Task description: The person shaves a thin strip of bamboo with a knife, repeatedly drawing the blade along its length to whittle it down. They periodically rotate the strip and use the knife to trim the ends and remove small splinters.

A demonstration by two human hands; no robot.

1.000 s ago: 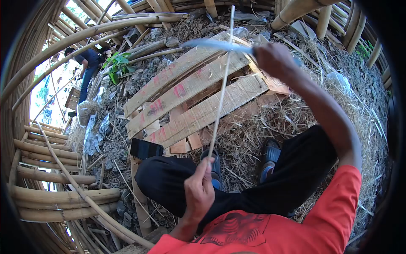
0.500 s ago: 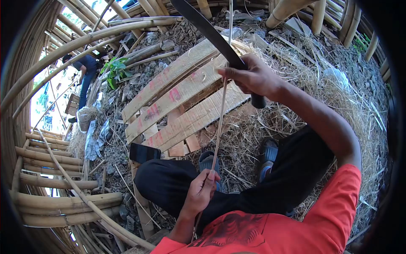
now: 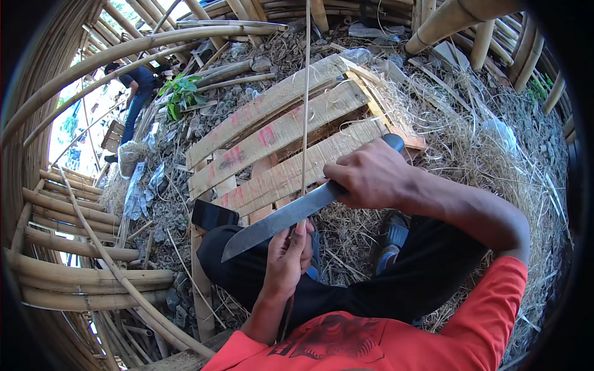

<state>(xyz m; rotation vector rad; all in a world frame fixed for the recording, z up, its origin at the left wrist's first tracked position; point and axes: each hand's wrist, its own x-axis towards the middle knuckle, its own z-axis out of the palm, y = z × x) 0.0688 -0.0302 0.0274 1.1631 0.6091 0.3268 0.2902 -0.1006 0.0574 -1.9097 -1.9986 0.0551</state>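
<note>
My right hand [image 3: 374, 174] is wrapped round the dark handle of a large knife [image 3: 278, 224]. The wide grey blade points down and left, crossing a thin bamboo strip [image 3: 305, 105] just above my left hand. My left hand [image 3: 288, 256] pinches that strip, which stands nearly upright and runs past the top of the view. Blade and strip overlap here; whether they touch I cannot tell.
A slatted wooden pallet [image 3: 263, 133] lies ahead, a black phone [image 3: 214, 214] at its near left corner. Bamboo poles [image 3: 93, 297] line the left side. Shavings [image 3: 458, 161] cover the ground at right. A person [image 3: 139, 89] bends over at far left.
The knife has come down from above the pallet, its blade swinging from pointing up to pointing down-left across the strip. My left hand still holds the strip, slightly further left.
</note>
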